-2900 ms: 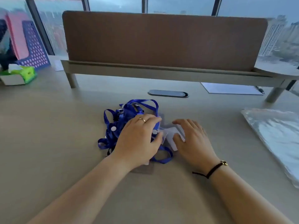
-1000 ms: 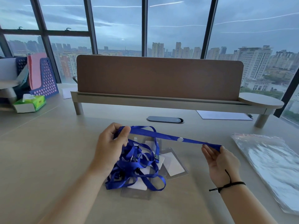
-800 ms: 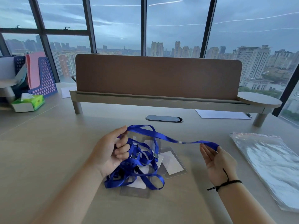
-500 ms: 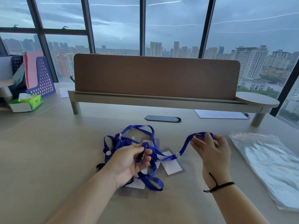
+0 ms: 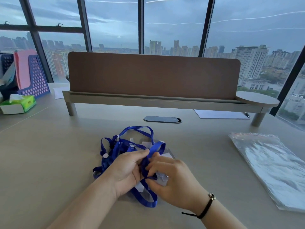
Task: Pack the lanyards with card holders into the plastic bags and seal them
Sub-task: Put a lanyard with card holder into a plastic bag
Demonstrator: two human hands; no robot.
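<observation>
- Head view: the left hand (image 5: pixel 127 169) and the right hand (image 5: pixel 173 180) meet over the tangled heap of blue fabric lanyards (image 5: pixel 125 151) in the middle of the beige desk (image 5: pixel 49 162), each with fingers curled round the same gathered strap.
- The clear plastic card holders (image 5: pixel 162 177) lie partly under the straps and the right hand; how many there are cannot be told.
- The step in hand looks like folding one strap into a compact bundle so that it fits a bag.
- To do it well, keep the loops even and pinched at one spot, and work the strap free of the neighbouring ones before lifting, or the heap is likely to come along.
- Keep the holder flat against the folded strap so the bundle slides in cleanly.
- The stack of clear zip-top plastic bags (image 5: pixel 270 167) lies well apart at the right, none yet opened; nothing appears packed so far.
</observation>
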